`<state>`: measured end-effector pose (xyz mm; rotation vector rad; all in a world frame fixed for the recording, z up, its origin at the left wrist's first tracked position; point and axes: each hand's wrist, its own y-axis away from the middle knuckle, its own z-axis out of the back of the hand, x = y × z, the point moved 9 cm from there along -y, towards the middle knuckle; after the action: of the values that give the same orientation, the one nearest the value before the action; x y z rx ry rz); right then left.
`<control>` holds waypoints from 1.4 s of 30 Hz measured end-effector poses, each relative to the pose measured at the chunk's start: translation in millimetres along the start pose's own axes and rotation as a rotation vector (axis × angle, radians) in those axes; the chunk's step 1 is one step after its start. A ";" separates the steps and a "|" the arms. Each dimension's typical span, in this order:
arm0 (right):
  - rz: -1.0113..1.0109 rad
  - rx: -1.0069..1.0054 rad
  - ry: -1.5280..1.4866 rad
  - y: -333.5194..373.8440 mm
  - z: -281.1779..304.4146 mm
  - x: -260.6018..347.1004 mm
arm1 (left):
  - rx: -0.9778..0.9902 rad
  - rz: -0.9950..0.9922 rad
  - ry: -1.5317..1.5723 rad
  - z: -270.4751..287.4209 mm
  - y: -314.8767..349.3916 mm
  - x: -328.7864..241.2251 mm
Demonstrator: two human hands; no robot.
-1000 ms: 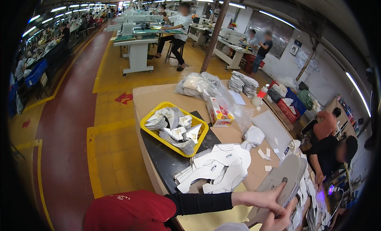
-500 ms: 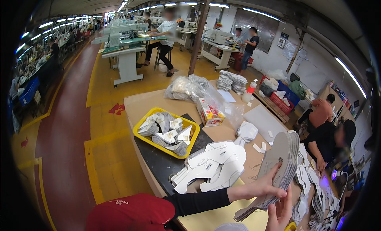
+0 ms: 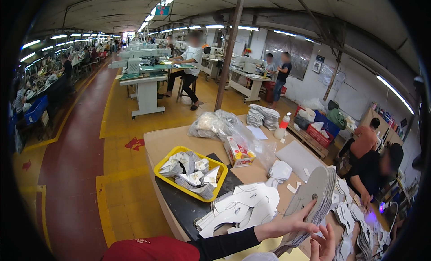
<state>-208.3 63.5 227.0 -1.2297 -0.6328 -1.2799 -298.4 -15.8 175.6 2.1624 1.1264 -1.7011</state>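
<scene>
My left hand [image 3: 294, 224] grips a thick stack of grey cut shoe-upper pieces [image 3: 310, 188], fingers on its flat face and thumb at its layered edge. The stack stands tilted above the table at the lower right. Close to its edge, beside my left thumb, my right hand [image 3: 325, 244] has its fingers bent and apart, with nothing visible between them. White cut pieces with dark outlines [image 3: 244, 207] lie spread on the table left of the stack. A yellow tray [image 3: 220, 183] holds several bundles of white and grey pieces.
The brown-topped table [image 3: 168, 142] carries a black mat [image 3: 177, 202], a small box [image 3: 240, 152], plastic bags [image 3: 215, 124], a bottle [image 3: 281, 128] and more stacked pieces [image 3: 262, 116]. A co-worker in black [image 3: 366, 176] bends over piles at the right. A post [image 3: 229, 54] rises behind the table.
The view has tilted up, so the scene sits lower in the picture. My right hand's fingers have shifted along the stack's edge; my left hand keeps its grip.
</scene>
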 end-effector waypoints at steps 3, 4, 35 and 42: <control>-0.008 -0.012 0.016 -2.2 1.9 -0.9 | 0.067 0.006 0.013 -5.5 1.9 -3.4; -0.012 -0.018 0.020 -1.6 3.3 -2.0 | 0.080 0.013 0.012 -7.3 2.1 -3.0; 0.055 -0.061 -0.395 -7.3 17.9 -32.8 | 0.008 0.082 -0.032 -4.7 -2.7 0.8; 0.113 -0.083 -0.276 -7.1 21.4 -20.5 | 0.152 0.083 -0.081 -22.7 -4.1 6.6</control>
<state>-214.5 91.7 217.2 -1.5054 -0.7011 -1.0601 -283.4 2.6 178.5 2.1706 0.9011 -1.8735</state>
